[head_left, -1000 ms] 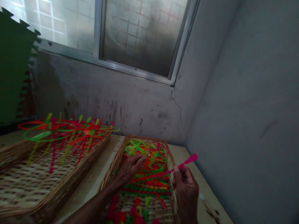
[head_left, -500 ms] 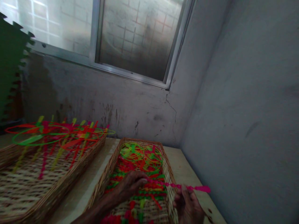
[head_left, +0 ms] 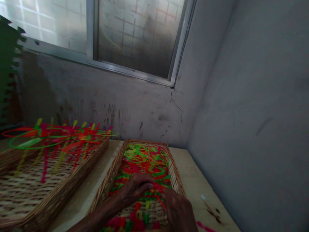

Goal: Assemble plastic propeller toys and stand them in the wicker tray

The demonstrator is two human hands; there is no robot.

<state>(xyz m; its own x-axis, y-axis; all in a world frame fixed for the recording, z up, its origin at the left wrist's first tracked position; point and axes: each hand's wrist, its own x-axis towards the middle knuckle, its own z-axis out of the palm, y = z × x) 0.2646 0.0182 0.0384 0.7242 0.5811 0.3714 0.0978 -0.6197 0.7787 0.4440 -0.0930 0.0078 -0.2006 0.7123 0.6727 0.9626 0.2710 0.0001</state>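
Two shallow rectangular wicker trays lie on a pale wooden table top, and we go through the single head view only. Our near wicker tray is packed w/ bright plastic spinner toys, red, green, yellow and pink, w/ thin rings at far end and twisted sticks nearer to us. L hand lies curled on these toys, fingers bent, but we cannot tell if it grasps one. R hand is lowered over the tray's right side, fingers mostly hidden; its grip we also cannot tell. One thin pink plastic stick lies on the table, right of the tray, near bottom edge of view.

Left wicker tray holds fewer toys, laid side by side w/ rings raised at its far rim and much bare weave showing. So, as far as we see, most toys are in near tray, and a smaller group is in left tray. Behind stand grey concrete wall and aluminium-framed frosted window.
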